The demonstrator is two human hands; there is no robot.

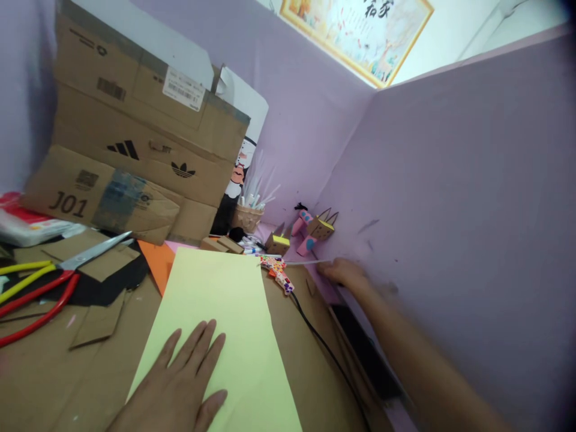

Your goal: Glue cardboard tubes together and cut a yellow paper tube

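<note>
My left hand [184, 384] lies flat with fingers spread on a pale yellow-green sheet of paper [234, 318] that covers the middle of the cardboard-covered table. My right hand [344, 273] reaches out to the far right by the purple wall, blurred by motion, its fingers closed on the end of a thin clear glue stick [306, 263]. That stick leads into the back of a patterned glue gun [279, 273] lying just past the paper's right corner. A black cord [324, 348] runs from the gun toward me.
Flattened cardboard boxes [135, 126] lean against the back wall. Scissors [94, 252] and red- and yellow-handled tools [36, 294] lie at left with cardboard scraps. An orange sheet [157, 264], a small basket of sticks [249, 216] and little cardboard figures [321, 228] sit at the back.
</note>
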